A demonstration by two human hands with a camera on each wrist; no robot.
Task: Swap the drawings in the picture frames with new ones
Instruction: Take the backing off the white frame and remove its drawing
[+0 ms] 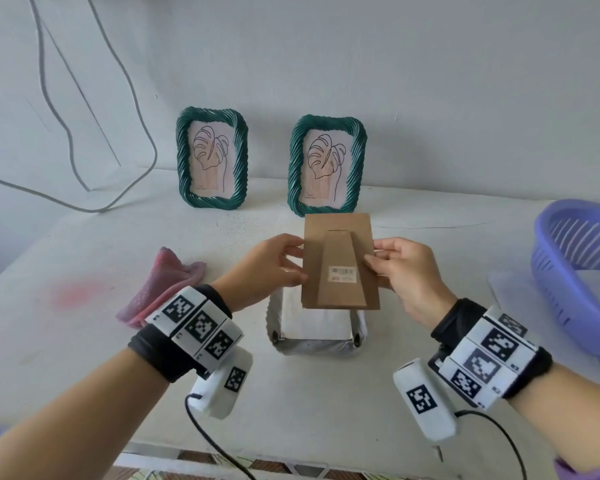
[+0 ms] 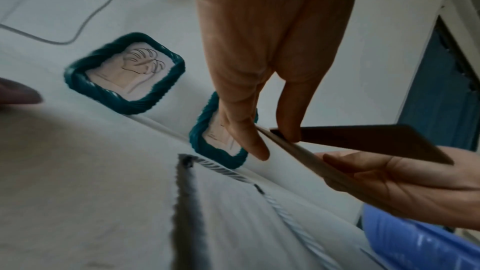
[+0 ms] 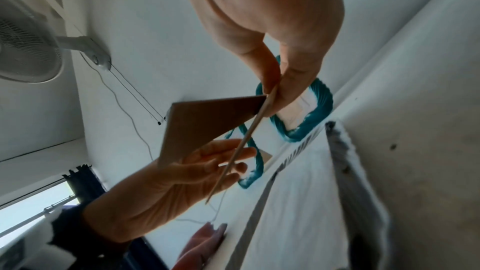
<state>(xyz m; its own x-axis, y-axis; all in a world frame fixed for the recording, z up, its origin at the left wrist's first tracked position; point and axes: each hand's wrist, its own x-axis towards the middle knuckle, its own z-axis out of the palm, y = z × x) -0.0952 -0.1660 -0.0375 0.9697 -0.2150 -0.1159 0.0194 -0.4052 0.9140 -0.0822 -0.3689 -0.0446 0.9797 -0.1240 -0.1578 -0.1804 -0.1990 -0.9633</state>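
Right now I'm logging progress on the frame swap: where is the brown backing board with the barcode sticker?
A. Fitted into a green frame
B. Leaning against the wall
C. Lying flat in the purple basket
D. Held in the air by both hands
D: the left hand and right hand pinch the brown backing board's side edges above the white frame lying face down.

Head view high, forward-down over the table (image 1: 84, 341); wrist views close, along fingers, both sharing green frames (image 2: 124, 77).

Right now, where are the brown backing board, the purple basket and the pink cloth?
brown backing board (image 1: 340, 268), head view, on its barcode sticker.
purple basket (image 1: 548, 251), head view, on its near rim.
pink cloth (image 1: 160, 285), head view, on its middle fold.
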